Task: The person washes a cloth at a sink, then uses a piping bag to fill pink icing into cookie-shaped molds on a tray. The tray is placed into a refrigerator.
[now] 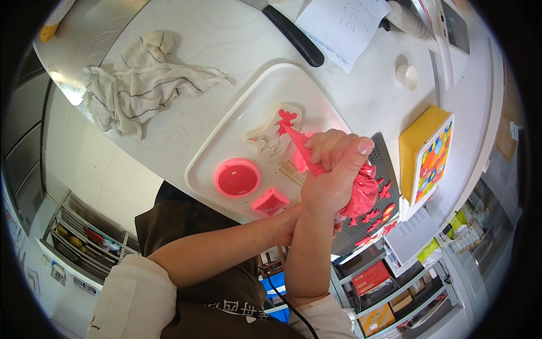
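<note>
My right hand [334, 169] is closed around a piping bag [360, 197] of red paste. Its narrow tip touches the red-filled upper part of a pale mould [266, 144]; the wing-like lower cavity is unfilled. The mould lies on a white tray [207, 146]. My left hand [290, 224] passes under my right wrist, mostly hidden, with fingertips showing beneath the bag; what it holds cannot be told. A round pink mould [237, 178] and a smaller angular red mould [271, 202] sit on the tray's near side. Another pink item [301, 157] is partly behind my right hand.
A grey perforated mat [383, 159] with several red shapes lies right of the tray. Beyond are a yellow box [417, 152], a paper cup [407, 77], a black-handled tool [294, 36] and a written sheet [345, 27]. A crumpled cloth [139, 84] lies at left.
</note>
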A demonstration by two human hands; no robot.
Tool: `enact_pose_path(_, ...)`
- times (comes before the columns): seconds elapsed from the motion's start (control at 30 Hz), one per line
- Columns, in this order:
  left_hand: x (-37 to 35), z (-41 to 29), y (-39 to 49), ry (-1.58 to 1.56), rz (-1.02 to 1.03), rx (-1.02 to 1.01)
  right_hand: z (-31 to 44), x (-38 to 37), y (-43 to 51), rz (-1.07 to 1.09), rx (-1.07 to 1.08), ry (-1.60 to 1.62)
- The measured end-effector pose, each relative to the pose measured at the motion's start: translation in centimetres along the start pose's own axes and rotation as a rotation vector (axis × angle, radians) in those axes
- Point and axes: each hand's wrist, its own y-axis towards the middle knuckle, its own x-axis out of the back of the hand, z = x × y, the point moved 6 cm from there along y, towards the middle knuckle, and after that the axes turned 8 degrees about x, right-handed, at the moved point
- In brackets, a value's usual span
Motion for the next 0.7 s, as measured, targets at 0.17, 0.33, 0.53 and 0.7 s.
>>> enact_pose_path(0.17,-0.5,-0.5,-0.2,0.031,0.038,-0.032,-0.3,-0.2,-0.1,0.034,-0.015,0.007)
enact_pose_path(0.33,0.6,0.5,0.1,-0.070,-0.048,0.023,-0.2,0.2,-0.3,-0.017,0.007,-0.051)
enact_pose_path(0.53,0.2,0.6,-0.1,-0.063,-0.083,0.049,0.2,1.0,-0.4,-0.011,0.031,-0.048)
enact_pose_path(0.7,0.2,0.9,-0.2,-0.093,-0.099,0.068,0.0,1.4,-0.5,-0.017,0.044,-0.070)
